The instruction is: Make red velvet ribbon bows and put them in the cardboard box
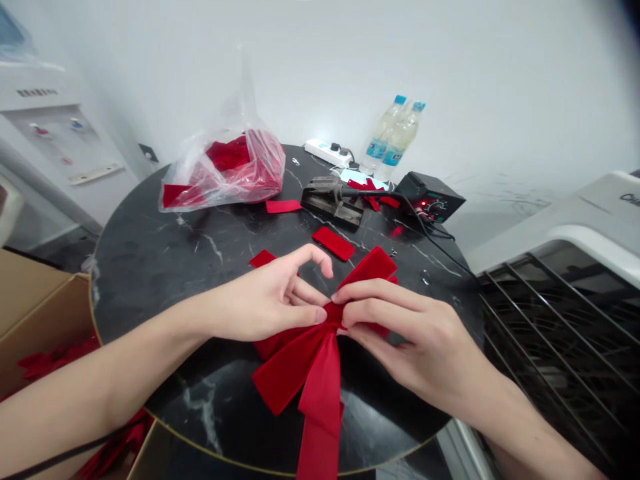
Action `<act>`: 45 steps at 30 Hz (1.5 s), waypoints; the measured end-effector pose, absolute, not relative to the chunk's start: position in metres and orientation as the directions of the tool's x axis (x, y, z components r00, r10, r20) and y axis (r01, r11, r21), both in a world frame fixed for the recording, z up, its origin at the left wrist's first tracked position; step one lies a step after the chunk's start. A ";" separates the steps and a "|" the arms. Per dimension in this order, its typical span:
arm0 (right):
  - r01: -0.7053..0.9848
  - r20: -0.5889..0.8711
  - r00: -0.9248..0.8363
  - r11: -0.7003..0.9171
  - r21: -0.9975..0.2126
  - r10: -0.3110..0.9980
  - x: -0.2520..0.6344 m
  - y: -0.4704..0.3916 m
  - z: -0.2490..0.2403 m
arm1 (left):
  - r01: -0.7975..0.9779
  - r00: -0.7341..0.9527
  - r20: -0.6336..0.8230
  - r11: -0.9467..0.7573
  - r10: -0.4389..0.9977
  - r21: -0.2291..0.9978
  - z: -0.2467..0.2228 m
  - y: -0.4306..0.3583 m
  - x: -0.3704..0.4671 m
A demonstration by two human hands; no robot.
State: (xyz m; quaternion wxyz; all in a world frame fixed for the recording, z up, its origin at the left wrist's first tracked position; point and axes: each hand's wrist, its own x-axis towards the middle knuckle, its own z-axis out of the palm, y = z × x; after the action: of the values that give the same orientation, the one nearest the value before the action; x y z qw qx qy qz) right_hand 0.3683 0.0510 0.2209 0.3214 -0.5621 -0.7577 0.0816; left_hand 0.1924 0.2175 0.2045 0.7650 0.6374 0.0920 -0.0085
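Note:
A red velvet bow (285, 373) is held between my two hands over the near part of the table. Its loops fan out to both sides, and a long smooth ribbon tail hangs down past the table edge. My left hand (280, 297) pinches the bow's centre from the left with the thumb, its index finger raised and curled. From the right, the fingertips of my right hand (405, 327) press together on the same knot. A short red velvet strip (333, 243) lies just beyond the hands.
A clear plastic bag (225, 173) of red pieces sits at the back left of the black round table (135, 247). Behind are a soldering iron stand (333, 207), a black control box (433, 197), a power strip (327, 153) and water bottles (395, 143). A cardboard box (45, 300) stands left.

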 end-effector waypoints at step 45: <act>0.827 0.499 -0.284 0.472 -0.305 0.819 0.378 0.046 0.209 | 0.200 0.911 -0.300 0.332 0.284 0.922 0.203 0.216 0.200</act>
State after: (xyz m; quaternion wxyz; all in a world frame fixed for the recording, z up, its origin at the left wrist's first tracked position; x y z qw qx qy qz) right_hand 0.3775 0.0465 0.2088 0.3071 -0.5136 -0.8012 -0.0068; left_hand 0.1997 0.2157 0.2033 0.7888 0.5772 0.2097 0.0267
